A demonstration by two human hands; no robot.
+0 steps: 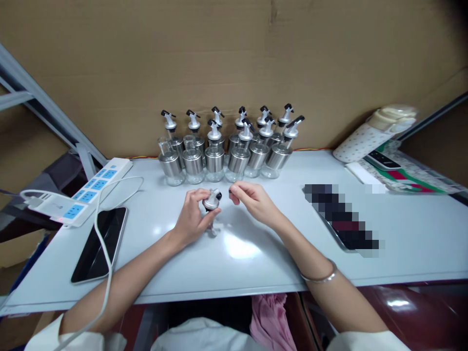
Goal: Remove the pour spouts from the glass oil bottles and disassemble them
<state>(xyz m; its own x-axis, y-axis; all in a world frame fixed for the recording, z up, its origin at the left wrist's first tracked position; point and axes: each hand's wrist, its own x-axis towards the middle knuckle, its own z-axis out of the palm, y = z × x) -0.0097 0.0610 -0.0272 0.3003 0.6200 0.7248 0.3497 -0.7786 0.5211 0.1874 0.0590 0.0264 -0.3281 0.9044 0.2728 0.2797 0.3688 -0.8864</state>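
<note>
My left hand [192, 217] is closed around a silver pourer spout [211, 201] with a black tip, held just above the white table [270, 263]. Just right of it, my right hand [252, 200] pinches a small dark piece [230, 191], too small to name. Beyond both hands stand two rows of glass oil bottles with steel sleeves. Most carry silver pourers with black flip tips, such as the front right bottle [278, 155]. At the front left, one bottle [171, 165] and its neighbour [193, 163] have bare glass necks.
To the left lie a white power strip [91, 192], a phone [100, 243] and a white cable [97, 214] crossing my left forearm. At right are a blurred-out phone-like object [340, 219], a tilted dotted flask [365, 136] and a dark device [382, 160]. Cardboard [234, 58] walls the back.
</note>
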